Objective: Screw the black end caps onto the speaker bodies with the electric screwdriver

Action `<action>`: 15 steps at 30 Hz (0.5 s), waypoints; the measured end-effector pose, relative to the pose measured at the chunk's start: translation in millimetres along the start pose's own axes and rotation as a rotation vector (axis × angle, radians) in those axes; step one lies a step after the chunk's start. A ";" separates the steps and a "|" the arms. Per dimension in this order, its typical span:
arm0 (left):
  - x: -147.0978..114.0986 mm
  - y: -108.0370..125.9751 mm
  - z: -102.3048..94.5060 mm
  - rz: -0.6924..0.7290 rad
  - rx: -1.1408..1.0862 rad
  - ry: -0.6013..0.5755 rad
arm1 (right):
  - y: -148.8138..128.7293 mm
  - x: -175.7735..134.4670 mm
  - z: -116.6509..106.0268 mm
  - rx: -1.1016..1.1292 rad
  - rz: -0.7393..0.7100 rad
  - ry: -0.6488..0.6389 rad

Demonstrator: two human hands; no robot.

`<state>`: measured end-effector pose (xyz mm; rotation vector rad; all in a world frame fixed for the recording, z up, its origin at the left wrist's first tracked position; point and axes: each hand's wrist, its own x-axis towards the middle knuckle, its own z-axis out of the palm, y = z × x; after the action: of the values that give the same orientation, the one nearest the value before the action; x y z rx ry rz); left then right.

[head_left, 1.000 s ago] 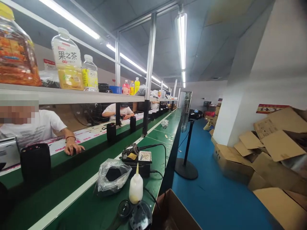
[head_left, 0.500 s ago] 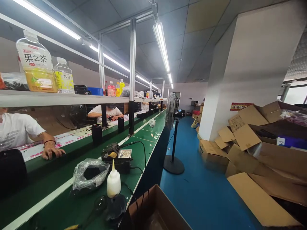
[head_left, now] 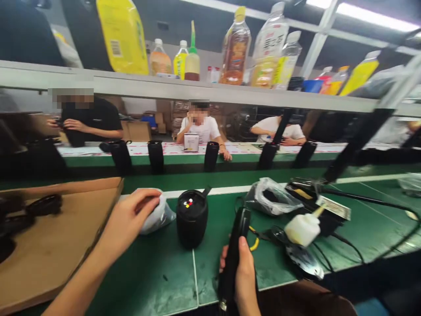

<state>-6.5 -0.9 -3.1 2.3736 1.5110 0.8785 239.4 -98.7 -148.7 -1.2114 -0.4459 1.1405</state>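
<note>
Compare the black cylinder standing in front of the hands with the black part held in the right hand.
The black cylinder stands upright on the green table, untouched; the black part is gripped by the right hand. The cylinder is squat and round, with small coloured dots on top; the part is long and slim. Both are black.

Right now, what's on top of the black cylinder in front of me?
The black cylinder has small white, red and yellow dots on its top, and a short black tab juts from its rim. What lies under it on the green table is covered.
</note>
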 end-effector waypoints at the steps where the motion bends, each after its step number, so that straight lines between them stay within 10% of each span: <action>1: 6.3 -9.0 -6.7 -0.036 0.055 -0.055 | -0.7 -1.3 -1.0 0.012 -0.005 0.001; 7: 36.6 -43.6 1.7 -0.149 0.313 -0.455 | 4.7 -1.8 -5.1 0.021 -0.030 -0.023; 15: 40.8 -45.6 -1.0 -0.130 0.397 -0.498 | 7.5 3.8 -15.3 0.021 -0.100 -0.135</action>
<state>-29.4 55.7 -7.9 2.4493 1.7019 -0.0621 249.7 -103.6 -161.8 -1.0859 -0.5892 1.1415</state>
